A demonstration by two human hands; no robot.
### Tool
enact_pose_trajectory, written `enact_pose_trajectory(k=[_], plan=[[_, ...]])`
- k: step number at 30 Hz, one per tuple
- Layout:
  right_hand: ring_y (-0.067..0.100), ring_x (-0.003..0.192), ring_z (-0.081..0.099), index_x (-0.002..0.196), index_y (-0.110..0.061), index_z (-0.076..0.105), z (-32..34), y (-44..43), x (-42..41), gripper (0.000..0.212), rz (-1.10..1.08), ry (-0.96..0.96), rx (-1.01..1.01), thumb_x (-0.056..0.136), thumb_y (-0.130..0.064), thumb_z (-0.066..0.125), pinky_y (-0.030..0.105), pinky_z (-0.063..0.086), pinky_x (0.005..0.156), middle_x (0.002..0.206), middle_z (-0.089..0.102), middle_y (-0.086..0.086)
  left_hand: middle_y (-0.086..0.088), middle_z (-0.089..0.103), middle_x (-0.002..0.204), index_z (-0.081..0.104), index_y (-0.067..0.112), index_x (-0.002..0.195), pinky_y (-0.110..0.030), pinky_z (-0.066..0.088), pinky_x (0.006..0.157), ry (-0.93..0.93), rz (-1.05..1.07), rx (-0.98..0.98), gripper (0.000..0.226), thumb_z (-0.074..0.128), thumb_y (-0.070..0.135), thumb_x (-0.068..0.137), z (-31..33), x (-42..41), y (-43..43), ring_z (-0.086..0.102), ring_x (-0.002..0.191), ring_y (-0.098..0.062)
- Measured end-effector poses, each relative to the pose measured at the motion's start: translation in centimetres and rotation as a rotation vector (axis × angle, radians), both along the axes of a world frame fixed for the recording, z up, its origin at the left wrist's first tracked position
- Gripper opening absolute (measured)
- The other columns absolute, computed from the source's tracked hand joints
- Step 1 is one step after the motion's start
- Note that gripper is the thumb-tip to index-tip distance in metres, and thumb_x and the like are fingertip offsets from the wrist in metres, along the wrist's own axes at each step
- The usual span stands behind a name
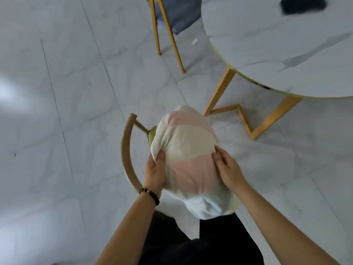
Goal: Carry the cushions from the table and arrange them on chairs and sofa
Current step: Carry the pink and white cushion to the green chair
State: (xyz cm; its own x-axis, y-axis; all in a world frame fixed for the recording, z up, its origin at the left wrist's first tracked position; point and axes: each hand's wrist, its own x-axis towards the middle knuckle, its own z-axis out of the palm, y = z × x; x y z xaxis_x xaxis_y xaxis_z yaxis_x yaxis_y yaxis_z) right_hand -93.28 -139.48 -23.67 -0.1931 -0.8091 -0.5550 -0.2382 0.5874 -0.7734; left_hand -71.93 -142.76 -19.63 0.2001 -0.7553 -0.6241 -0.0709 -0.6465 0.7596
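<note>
A soft cushion point(188, 155) striped pink, cream and pale blue is held in front of me, over a chair point(126, 150) with a curved wooden backrest and a green seat that shows only at the cushion's left edge. My left hand point(155, 174), with a dark bead bracelet at the wrist, grips the cushion's left side, thumb pressed into the fabric. My right hand point(227, 170) grips its right side with curled fingers. Whether the cushion touches the seat is hidden.
A round white marble table point(267, 54) with gold zigzag legs stands at the upper right, a dark flat object point(303, 5) on it. A second chair point(168, 25) with yellow legs and a blue seat stands at the top. Grey marble floor lies to the left.
</note>
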Motion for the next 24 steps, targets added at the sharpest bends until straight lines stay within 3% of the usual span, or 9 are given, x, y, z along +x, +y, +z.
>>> enact_pose_trajectory(k=[2,5,8,12,16,19,21,22,24], plan=[[0.017,0.141,0.046,0.15,-0.025,0.047,-2.4,-2.3,-0.5,0.047,0.004,0.042,0.003,0.107,-0.042,0.045,0.023,0.032,0.108,0.152,0.052,-0.002,0.003,0.065,0.13,0.053,0.02,0.141,-0.031,0.052,0.1,-0.043,0.034,0.031,0.039,0.048,0.036,0.106,-3.0,-0.7,-1.1,0.062,0.118,-0.015],[0.003,0.131,0.046,0.147,-0.025,0.051,-6.8,-4.0,1.3,0.051,0.035,0.062,-0.045,0.103,-0.049,0.044,0.021,0.034,0.108,0.148,0.053,-0.008,0.005,0.064,0.125,0.05,0.02,0.139,-0.014,0.052,0.085,-0.129,0.132,0.041,0.033,0.045,0.031,0.108,-7.4,0.8,-1.4,0.062,0.111,-0.006],[-0.003,0.137,0.039,0.151,-0.025,0.047,-12.8,-5.1,4.7,0.054,0.145,0.051,-0.075,0.103,-0.051,0.042,0.016,0.029,0.113,0.149,0.047,-0.016,0.005,0.056,0.142,0.042,0.022,0.15,-0.026,0.044,0.109,-0.287,0.232,0.067,0.049,0.041,0.046,0.107,-12.4,3.6,-1.7,0.052,0.133,-0.014],[0.017,0.156,0.019,0.161,-0.029,0.024,-22.3,-5.2,8.5,0.067,0.417,0.069,0.036,0.103,-0.06,0.033,0.047,0.022,0.126,0.167,0.029,-0.002,0.009,0.033,0.163,0.017,0.035,0.161,-0.045,0.031,0.122,-0.213,0.282,0.202,0.089,0.048,0.077,0.088,-18.2,7.6,-1.8,0.036,0.148,-0.015],[0.023,0.151,0.033,0.161,-0.036,0.019,-26.5,-4.3,8.9,0.08,0.308,0.021,0.221,0.094,-0.079,0.028,0.052,0.029,0.122,0.164,0.035,-0.003,0.002,0.044,0.154,0.018,0.03,0.158,-0.041,0.037,0.119,-0.328,0.071,0.201,0.097,0.069,0.064,0.082,-21.1,8.1,-2.3,0.044,0.141,-0.021],[0.02,0.149,0.037,0.162,-0.031,0.018,-25.7,-3.6,9.6,0.067,0.25,0.018,0.194,0.104,-0.061,0.033,0.041,0.03,0.122,0.163,0.037,-0.006,-0.004,0.047,0.144,0.024,0.023,0.159,-0.01,0.034,0.103,-0.467,0.041,0.119,0.078,0.067,0.036,0.095,-21.2,7.7,-2.4,0.049,0.132,-0.017],[0.016,0.144,0.042,0.162,-0.032,0.021,-24.8,-3.2,10.7,0.06,0.22,0.027,0.124,0.107,-0.054,0.033,0.031,0.034,0.114,0.159,0.043,-0.009,-0.002,0.045,0.128,0.03,0.023,0.157,0.007,0.028,0.08,-0.595,-0.026,0.034,0.071,0.066,0.03,0.096,-19.9,7.5,-2.3,0.05,0.106,0.004],[0.013,0.142,0.044,0.161,-0.033,0.022,-24.5,-3.2,11.2,0.058,0.193,0.026,0.095,0.107,-0.052,0.033,0.027,0.034,0.111,0.158,0.044,-0.011,0.001,0.042,0.123,0.031,0.026,0.156,0.006,0.028,0.076,-0.652,-0.056,-0.009,0.07,0.066,0.033,0.096,-19.2,7.4,-2.1,0.046,0.095,0.012],[0.006,0.139,0.043,0.161,-0.034,0.024,-24.1,-3.4,12.3,0.055,0.154,0.01,0.072,0.108,-0.049,0.033,0.023,0.032,0.108,0.158,0.044,-0.013,0.003,0.037,0.119,0.033,0.032,0.155,-0.007,0.032,0.082,-0.755,-0.106,-0.071,0.071,0.066,0.043,0.094,-17.9,7.5,-1.8,0.046,0.096,0.003]])
